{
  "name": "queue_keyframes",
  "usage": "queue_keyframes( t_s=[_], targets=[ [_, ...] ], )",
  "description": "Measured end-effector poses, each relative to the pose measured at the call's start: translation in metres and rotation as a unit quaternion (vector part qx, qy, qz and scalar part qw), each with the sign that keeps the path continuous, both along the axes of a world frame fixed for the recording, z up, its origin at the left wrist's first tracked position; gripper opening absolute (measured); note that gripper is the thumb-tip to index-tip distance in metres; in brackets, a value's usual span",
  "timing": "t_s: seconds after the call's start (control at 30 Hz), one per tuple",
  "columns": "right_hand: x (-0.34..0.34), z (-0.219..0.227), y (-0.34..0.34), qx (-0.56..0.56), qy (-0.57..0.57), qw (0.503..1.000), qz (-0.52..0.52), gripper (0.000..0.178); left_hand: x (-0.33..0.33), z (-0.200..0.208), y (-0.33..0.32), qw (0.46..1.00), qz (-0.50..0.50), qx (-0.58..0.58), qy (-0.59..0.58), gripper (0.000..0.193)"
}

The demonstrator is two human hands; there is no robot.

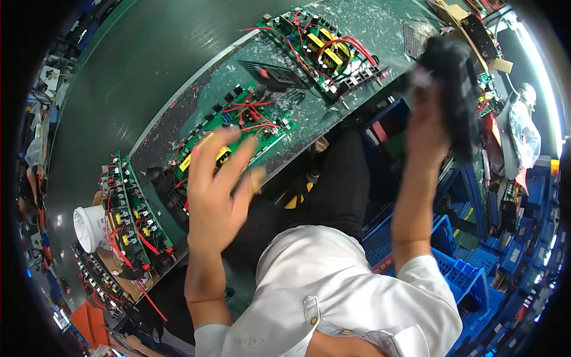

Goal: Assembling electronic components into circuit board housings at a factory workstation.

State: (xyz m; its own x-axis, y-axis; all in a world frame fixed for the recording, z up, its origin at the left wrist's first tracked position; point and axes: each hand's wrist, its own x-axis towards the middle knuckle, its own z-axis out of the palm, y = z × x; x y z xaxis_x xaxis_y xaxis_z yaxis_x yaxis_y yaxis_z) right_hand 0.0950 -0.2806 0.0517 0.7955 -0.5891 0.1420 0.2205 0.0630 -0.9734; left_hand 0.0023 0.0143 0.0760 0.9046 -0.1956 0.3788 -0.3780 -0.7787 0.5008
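Observation:
My right hand [425, 116] is raised on the right with its fingers around a bulky black object [457, 98]. Both are smeared by motion, so the object's kind does not show. My left hand [217, 187] hovers over the near edge of the bench, fingers apart and holding nothing. Just beyond it lies a green circuit board [270, 116] with red wires and yellow-wrapped parts, partly hidden by that hand. A second board [327, 53], with yellow transformers and thick red cables, sits farther back. Between the two boards rests a flat black plate [273, 75].
Several more boards [128, 211] stand at the left beside a white tub [90, 228]. Blue plastic crates [461, 271] are stacked low on the right. The worn green bench [202, 35] reaches away from me, and a bright tube light [538, 77] is at the far right.

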Motion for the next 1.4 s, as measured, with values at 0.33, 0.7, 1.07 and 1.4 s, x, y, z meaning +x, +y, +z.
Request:
queue_keyframes(
  t_s=[0.33, 0.7, 1.07, 1.4],
  targets=[
    [0.207, -0.011, -0.112, -0.501, 0.147, 0.783, 0.338, 0.033, -0.122, -0.202, 0.022, 0.933, 0.004, -0.091, 0.348, 0.033],
    [0.250, -0.080, -0.257, -0.663, 0.366, 0.653, 0.023, 0.069, -0.160, -0.210, 0.003, 0.933, 0.060, -0.082, 0.346, 0.039],
    [0.218, 0.062, 0.007, -0.259, -0.035, 0.905, 0.336, 0.028, -0.040, -0.018, 0.018, 0.996, 0.076, -0.048, -0.016, 0.040],
    [0.169, 0.033, 0.204, -0.603, 0.028, 0.459, 0.652, 0.035, 0.016, -0.061, 0.017, 0.974, 0.190, 0.122, -0.004, 0.049]
  ],
)
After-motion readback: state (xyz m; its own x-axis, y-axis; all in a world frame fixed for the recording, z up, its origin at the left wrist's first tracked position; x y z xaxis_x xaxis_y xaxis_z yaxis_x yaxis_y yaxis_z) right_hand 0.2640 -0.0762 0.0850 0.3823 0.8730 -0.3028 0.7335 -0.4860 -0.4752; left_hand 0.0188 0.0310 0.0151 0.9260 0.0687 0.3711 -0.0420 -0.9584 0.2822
